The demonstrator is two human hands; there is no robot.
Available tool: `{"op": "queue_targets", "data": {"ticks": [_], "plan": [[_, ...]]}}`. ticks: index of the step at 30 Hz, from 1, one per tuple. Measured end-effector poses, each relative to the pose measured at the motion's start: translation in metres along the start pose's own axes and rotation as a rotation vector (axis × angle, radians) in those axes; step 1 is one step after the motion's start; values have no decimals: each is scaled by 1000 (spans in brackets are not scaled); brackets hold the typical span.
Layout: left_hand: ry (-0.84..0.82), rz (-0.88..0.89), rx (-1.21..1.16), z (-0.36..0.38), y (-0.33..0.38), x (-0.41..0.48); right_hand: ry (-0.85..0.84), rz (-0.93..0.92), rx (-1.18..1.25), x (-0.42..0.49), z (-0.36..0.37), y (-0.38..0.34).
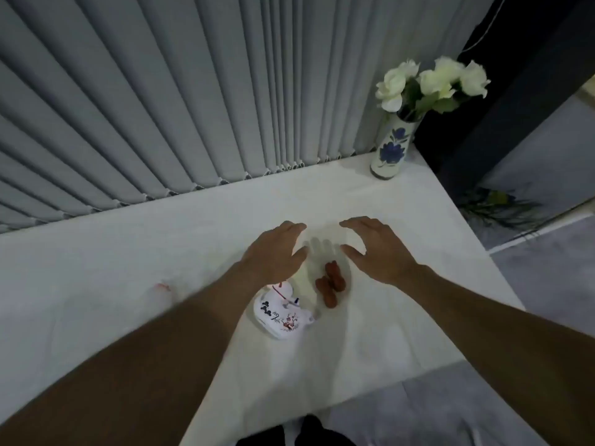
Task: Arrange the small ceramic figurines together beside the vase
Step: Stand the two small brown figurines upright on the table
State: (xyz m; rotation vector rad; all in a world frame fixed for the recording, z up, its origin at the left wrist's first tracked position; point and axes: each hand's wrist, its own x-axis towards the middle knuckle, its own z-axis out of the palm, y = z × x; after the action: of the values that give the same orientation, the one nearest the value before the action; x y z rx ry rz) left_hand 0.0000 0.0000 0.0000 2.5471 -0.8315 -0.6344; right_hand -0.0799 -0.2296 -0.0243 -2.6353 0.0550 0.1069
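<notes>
A white vase [390, 146] with blue painted flowers and white roses stands at the table's far right corner. Two small reddish-brown figurines [331, 284] lie touching each other on the white cloth near the middle. Just left of them and nearer to me lies a white ceramic figurine [280, 313] with black and red painted marks, partly hidden by my left wrist. My left hand [273, 249] and my right hand [375, 246] hover side by side just beyond the figurines, palms down, fingers apart, holding nothing.
The table [128, 268] wears a white cloth and backs onto grey vertical blinds [193, 91]. Its right edge drops to a grey floor [547, 300]. A small red mark [162, 286] shows on the cloth at left.
</notes>
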Motion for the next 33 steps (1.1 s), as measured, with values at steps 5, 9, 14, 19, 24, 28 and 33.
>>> {"op": "queue_targets", "data": {"ticks": [5, 9, 14, 19, 24, 28, 33], "plan": [[-130, -3, -31, 47, -1, -1, -148, -21, 14, -17, 33, 14], [-199, 9, -52, 75, -3, -1, -189, -47, 50, -26, 52, 23], [-249, 54, 14, 90, -9, 1, -228, -105, 51, -26, 66, 32], [-156, 99, 175, 95, -3, 8, -228, -117, 46, -23, 73, 39], [-97, 38, 208, 98, 1, 8, -216, -81, 80, -20, 75, 44], [-53, -21, 121, 99, -5, 7, -221, -71, 90, -17, 76, 50], [-29, -41, 47, 97, -5, 7, -173, -73, 147, -20, 79, 58]]}}
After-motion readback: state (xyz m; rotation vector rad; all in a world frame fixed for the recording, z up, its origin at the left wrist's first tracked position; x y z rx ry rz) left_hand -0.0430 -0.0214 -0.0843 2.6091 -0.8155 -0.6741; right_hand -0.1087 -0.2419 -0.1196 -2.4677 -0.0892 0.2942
